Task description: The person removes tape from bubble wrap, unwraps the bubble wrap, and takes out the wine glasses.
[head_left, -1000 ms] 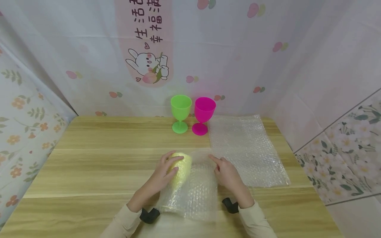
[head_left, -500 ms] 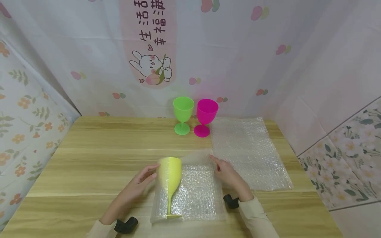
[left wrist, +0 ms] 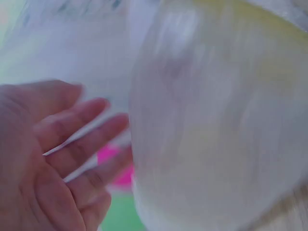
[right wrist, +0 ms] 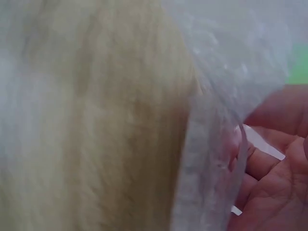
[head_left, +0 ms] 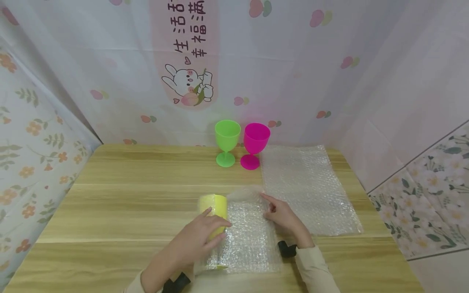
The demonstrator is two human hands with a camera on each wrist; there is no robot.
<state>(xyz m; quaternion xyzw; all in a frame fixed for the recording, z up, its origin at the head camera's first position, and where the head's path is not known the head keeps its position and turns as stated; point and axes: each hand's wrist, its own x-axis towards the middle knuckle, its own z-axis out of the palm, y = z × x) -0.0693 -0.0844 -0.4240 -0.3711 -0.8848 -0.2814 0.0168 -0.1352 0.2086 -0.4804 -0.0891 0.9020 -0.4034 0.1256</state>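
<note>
A yellow goblet [head_left: 220, 201] lies on its side on a sheet of bubble wrap [head_left: 249, 240], its foot towards the person. Hazy film covers the goblet's left part, while its right part shows brighter. Over the bowl is the left hand [head_left: 199, 236], fingers spread and relaxed; the left wrist view is blurred, with the loose fingers [left wrist: 86, 139] beside whitish film. At the wrap's far right corner the right hand [head_left: 280, 213] holds the edge, index finger stretched out. In the right wrist view, the film's edge [right wrist: 240, 139] runs between the thumb and the curled fingers.
A green goblet [head_left: 227, 136] and a pink goblet [head_left: 256, 138] stand upright at the table's back edge. Another bubble wrap sheet [head_left: 307, 187] lies flat at the right. A printed cloth [head_left: 286, 81] hangs behind the wooden table [head_left: 139, 191].
The left hand drew back left off the goblet, then came back over it. Film covers less of the goblet than a second ago. The right hand has stayed at the wrap's corner.
</note>
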